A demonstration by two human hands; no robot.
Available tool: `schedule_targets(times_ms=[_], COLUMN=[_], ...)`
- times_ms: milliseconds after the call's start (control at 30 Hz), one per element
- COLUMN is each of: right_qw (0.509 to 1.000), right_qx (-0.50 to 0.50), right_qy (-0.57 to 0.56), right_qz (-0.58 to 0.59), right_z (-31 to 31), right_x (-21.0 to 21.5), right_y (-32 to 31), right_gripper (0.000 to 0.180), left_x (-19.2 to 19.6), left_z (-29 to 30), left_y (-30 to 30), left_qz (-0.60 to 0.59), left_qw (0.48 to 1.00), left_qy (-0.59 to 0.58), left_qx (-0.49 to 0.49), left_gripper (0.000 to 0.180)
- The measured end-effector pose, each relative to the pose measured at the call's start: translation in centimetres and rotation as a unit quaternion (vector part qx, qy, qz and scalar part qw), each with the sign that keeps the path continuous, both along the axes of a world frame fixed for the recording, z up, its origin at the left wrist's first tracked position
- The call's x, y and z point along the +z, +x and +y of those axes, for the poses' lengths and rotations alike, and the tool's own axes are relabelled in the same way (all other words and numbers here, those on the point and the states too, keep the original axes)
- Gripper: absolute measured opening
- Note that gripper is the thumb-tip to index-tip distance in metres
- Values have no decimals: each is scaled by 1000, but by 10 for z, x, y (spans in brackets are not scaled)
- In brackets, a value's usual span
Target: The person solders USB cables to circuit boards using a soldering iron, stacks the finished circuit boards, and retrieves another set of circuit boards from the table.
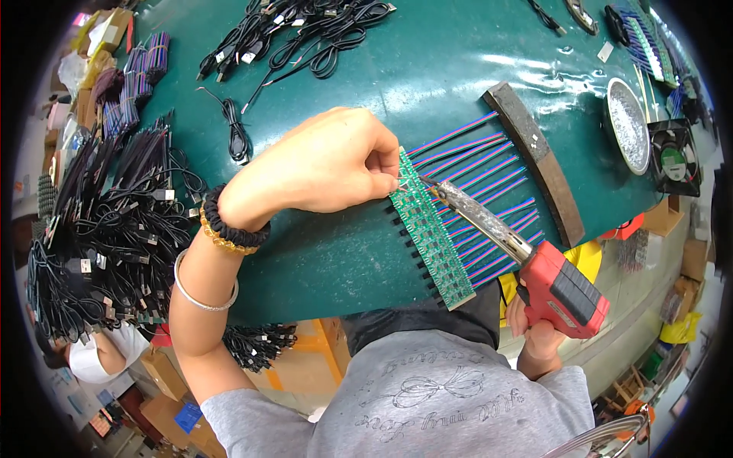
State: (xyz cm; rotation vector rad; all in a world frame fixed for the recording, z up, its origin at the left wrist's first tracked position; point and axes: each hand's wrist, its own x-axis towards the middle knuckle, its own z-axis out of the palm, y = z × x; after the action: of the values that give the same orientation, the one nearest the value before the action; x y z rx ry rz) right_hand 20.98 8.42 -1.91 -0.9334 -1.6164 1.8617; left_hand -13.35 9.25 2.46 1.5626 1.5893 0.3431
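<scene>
A green circuit board panel (435,229) lies slanted near the table's front edge. Striped multicolour ribbon wires (477,156) run from its right side, and short black pieces line its left side. My left hand (328,160) is closed in a pinch at the board's upper end, with what looks like a thin reddish wire at its fingertips. On the right, my right hand (538,336) grips the handle of a red and black soldering gun (565,294). The gun's tip meets the board's upper part, close to my left fingertips.
A dark bar (538,160) lies across the ribbon wires' far ends. Black USB cables are heaped at left (114,237) and at the back (298,30). One coiled cable (235,130) lies apart. A metal bowl (628,126) and a small fan (676,159) stand at right.
</scene>
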Motion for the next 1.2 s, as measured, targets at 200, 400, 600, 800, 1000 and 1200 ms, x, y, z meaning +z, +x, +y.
schedule_targets(times_ms=[200,400,600,800,1000,1200], right_qw=[999,998,995,969,941,977], right_qx=[-11,5,19,20,2,9], right_qy=[20,60,101,232,302,204], right_qz=[25,7,-12,-83,-155,-61], right_z=[-4,-6,-7,-6,-17,-9], right_x=[-7,-12,-19,-35,-56,-35], right_y=[5,15,27,40,68,42], right_gripper=[82,69,57,46,40,43], left_x=[0,-5,-12,-15,-14,-16], left_z=[-15,-27,-33,-35,-35,-35], left_y=[13,24,28,31,29,29], left_qz=[60,86,117,119,115,113], left_qw=[995,985,971,965,964,965], left_qy=[42,113,187,215,220,223], left_qx=[68,96,90,95,92,85], left_gripper=[13,12,9,9,9,9])
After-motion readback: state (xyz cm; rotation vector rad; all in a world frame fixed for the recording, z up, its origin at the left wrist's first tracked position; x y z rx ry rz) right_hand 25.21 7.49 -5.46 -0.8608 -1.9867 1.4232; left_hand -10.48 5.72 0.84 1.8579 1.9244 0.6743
